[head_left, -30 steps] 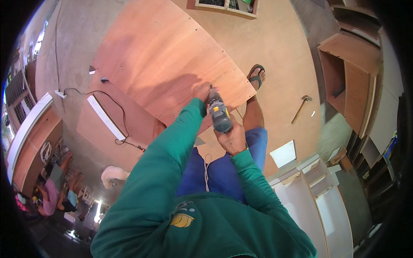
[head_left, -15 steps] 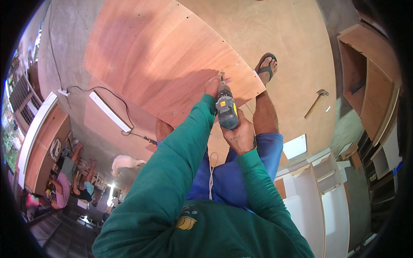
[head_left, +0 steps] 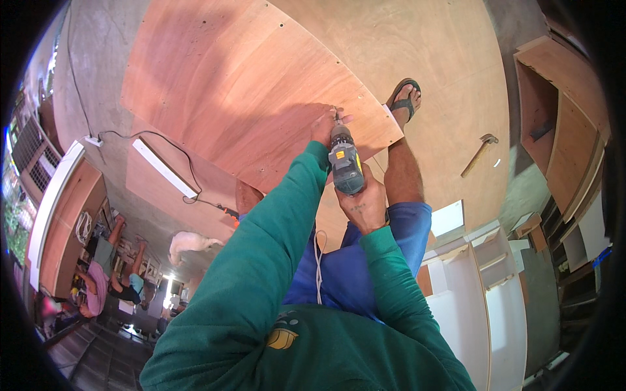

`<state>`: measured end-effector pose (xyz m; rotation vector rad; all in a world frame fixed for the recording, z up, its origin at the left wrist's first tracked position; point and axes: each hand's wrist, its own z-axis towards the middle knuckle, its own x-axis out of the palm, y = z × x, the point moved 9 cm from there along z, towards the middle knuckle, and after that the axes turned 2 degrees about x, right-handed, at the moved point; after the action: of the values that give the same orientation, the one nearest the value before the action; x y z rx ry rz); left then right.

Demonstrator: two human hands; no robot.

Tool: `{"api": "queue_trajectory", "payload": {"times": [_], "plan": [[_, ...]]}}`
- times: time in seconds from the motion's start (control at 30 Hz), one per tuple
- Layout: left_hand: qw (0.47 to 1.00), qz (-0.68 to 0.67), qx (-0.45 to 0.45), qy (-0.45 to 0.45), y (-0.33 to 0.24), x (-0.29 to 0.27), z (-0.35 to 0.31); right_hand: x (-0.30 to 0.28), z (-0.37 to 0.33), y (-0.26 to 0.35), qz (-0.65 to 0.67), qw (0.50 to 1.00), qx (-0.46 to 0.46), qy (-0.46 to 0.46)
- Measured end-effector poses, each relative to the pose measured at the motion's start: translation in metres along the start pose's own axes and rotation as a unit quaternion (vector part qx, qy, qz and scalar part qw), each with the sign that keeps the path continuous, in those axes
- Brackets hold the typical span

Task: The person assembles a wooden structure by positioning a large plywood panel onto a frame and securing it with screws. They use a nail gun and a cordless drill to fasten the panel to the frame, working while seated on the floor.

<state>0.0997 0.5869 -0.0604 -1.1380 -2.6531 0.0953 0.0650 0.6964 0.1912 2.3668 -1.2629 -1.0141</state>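
Observation:
My right hand (head_left: pixel 365 203) is closed round the grip of a grey and black cordless drill (head_left: pixel 346 166) with yellow marks. The drill points away from me, its bit at a reddish plywood panel (head_left: pixel 241 85), close to the panel's near right corner. Around the bit's tip my left hand (head_left: pixel 321 128) is closed, its fingers pinched on either side. What those fingers hold is too small and partly hidden by the drill. Small dark screw holes or heads dot the panel along its edges.
A claw hammer (head_left: pixel 479 155) lies on the plywood sheet to the right. On the left are a white strip (head_left: pixel 164 168), a black power cord (head_left: pixel 176 147) and a pale animal (head_left: pixel 190 245). Cabinet boxes (head_left: pixel 554 98) stand at right; people (head_left: pixel 98 287) sit far left.
The view has shifted very slightly. Both hands and the drill stay at the same spot on the panel.

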Motion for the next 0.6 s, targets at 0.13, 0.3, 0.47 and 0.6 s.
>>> {"api": "queue_trajectory", "payload": {"times": [0.13, 0.3, 0.47, 0.6], "plan": [[0.999, -0.01, -0.01, -0.029, 0.004, -0.003, 0.002, 0.0, 0.003, 0.002, -0.005, 1.0, 0.005, 0.001], [0.999, 0.006, -0.028, -0.03, 0.008, -0.006, 0.005, 0.002, 0.006, -0.001, -0.008, 1.0, 0.018, 0.005], [0.999, 0.019, -0.033, 0.001, 0.008, -0.007, 0.014, 0.003, 0.01, 0.0, 0.002, 1.0, 0.024, -0.001], [0.998, -0.043, -0.043, -0.002, 0.016, -0.007, 0.023, 0.001, 0.013, 0.003, -0.015, 0.999, 0.049, 0.003]]}}
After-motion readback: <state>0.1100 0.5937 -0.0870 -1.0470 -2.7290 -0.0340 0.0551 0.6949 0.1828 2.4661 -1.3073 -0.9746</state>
